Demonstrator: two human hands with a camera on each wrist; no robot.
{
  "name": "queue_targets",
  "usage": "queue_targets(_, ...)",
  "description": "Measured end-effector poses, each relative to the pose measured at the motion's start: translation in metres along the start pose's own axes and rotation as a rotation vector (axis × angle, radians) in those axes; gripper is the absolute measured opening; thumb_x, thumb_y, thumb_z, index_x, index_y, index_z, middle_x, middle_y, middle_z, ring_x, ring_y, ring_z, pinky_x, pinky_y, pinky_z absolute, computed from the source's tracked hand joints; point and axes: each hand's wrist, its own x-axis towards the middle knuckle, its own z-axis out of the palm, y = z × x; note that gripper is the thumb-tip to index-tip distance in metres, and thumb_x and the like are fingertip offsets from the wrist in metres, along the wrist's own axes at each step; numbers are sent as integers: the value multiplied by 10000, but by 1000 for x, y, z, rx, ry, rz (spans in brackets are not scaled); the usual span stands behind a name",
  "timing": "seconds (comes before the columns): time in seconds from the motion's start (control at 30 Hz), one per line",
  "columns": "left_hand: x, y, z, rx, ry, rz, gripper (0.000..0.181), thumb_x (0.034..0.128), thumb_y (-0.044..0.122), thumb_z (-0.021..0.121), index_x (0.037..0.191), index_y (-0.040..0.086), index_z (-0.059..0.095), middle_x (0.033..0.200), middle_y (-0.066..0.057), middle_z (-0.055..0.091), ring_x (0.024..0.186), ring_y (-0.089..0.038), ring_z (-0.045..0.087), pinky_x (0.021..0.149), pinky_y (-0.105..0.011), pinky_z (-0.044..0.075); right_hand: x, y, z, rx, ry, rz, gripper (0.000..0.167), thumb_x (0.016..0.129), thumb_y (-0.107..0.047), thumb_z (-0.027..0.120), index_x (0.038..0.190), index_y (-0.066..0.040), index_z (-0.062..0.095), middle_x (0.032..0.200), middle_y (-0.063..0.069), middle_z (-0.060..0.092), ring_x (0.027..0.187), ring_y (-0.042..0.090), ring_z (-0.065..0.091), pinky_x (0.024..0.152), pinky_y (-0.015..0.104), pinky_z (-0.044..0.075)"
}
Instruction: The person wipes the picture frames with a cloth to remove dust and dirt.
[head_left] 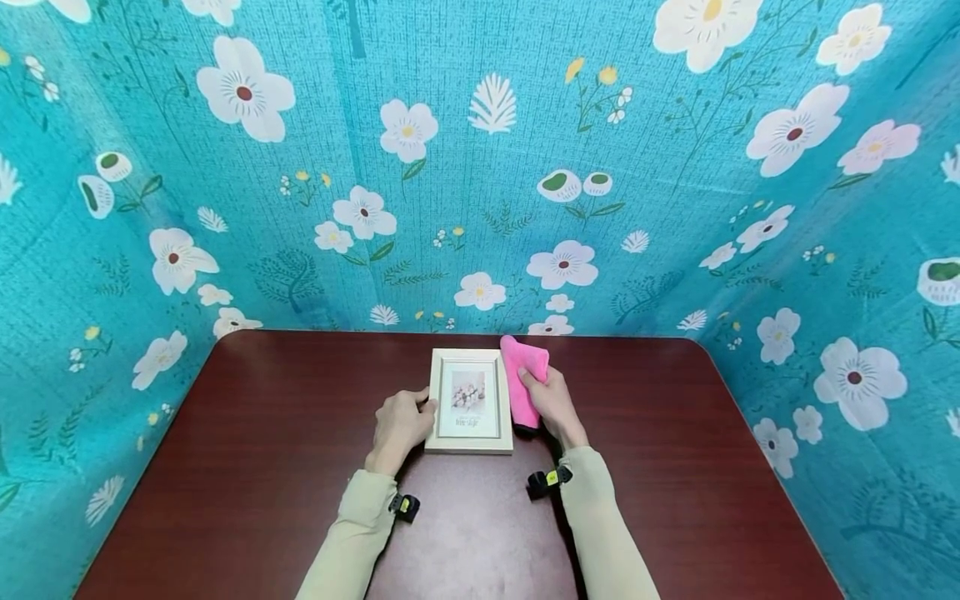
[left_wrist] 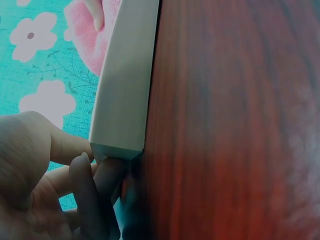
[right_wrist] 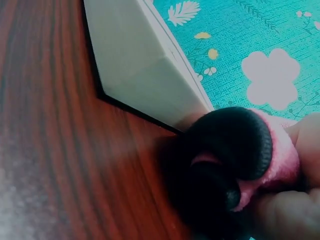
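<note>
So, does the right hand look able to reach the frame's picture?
Likely yes: the right hand holds the cloth close beside the frame, and nothing covers the picture. The left hand holds the frame's left side, seemingly out of the way.

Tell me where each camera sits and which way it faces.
Head: worn there, facing forward and down at the frame, cloth and table; left hand, right hand and sleeves show.
Left wrist: worn there, facing the frame's side; the left hand shows, with a bit of the right hand.
Right wrist: worn there, facing the cloth's black-edged end and a frame corner; part of the right hand shows.
Shared: both wrist views show frame and cloth.
</note>
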Motion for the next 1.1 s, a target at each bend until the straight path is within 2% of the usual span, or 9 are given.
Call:
queue_targets(0.03, 0, 0, 0, -1, -4, -4, 366, 1051, 298, 658, 1384, 167, 734, 845, -118, 737, 441, -146, 348, 450, -293, 293, -1, 0, 0, 3, 1, 2, 282, 1072, -161, 647, 1295, 9, 677, 948, 71, 687, 796, 119, 621, 727, 263, 528)
queue_targets(0.13, 1, 1, -1, -2, -15, -18, 372, 1056, 311, 649, 1396, 181, 727, 1088, -152, 794, 437, -139, 334, 447, -284, 290, -5, 1, -1, 1, 0, 2, 282, 1073, -160, 645, 1293, 13, 678, 957, 77, 684, 803, 118, 617, 731, 268, 527)
queue_targets(0.2, 2, 1, -1, 1, -16, -18, 375, 1056, 316, 646, 1396, 180, 727, 1259, -155, 772, 437, -136, 334, 447, -279, 294, -8, 2, -2, -4, -4, 2, 269, 1076, -162, 641, 1277, 13, 680, 945, 74, 677, 797, 120, 617, 726, 275, 525)
queue_targets(0.27, 2, 1, -1, 2, -19, -20, 376, 1055, 319, 642, 1396, 183, 727, 1342, -155, 739, 438, -140, 344, 451, -282, 305, -11, 2, -2, -15, -6, 1, 260, 1077, -162, 638, 1265, 13, 681, 933, 74, 669, 789, 126, 616, 714, 279, 522)
queue_targets(0.53, 3, -1, -2, 7, -32, -36, 395, 1054, 342, 638, 1407, 185, 719, 1364, -138, 731, 488, -164, 385, 490, -308, 328, -21, 6, -3, -80, -8, -27, 272, 1063, -155, 658, 1282, 5, 683, 963, 114, 689, 789, 148, 617, 711, 274, 518)
queue_targets(0.77, 3, -1, -1, 16, -41, -35, 401, 1054, 353, 636, 1410, 189, 719, 1401, -135, 712, 514, -183, 410, 505, -319, 347, -41, 8, -4, -185, 32, -68, 189, 1023, -108, 688, 1154, 27, 700, 894, 102, 667, 766, 156, 594, 688, 278, 510)
queue_targets(1.1, 2, 0, -2, 20, -35, -39, 400, 1052, 354, 643, 1408, 189, 718, 1393, -139, 715, 538, -200, 434, 510, -319, 346, -59, 9, -3, -368, 39, -205, 178, 962, -67, 736, 1102, 39, 708, 907, 138, 708, 756, 193, 581, 706, 315, 516)
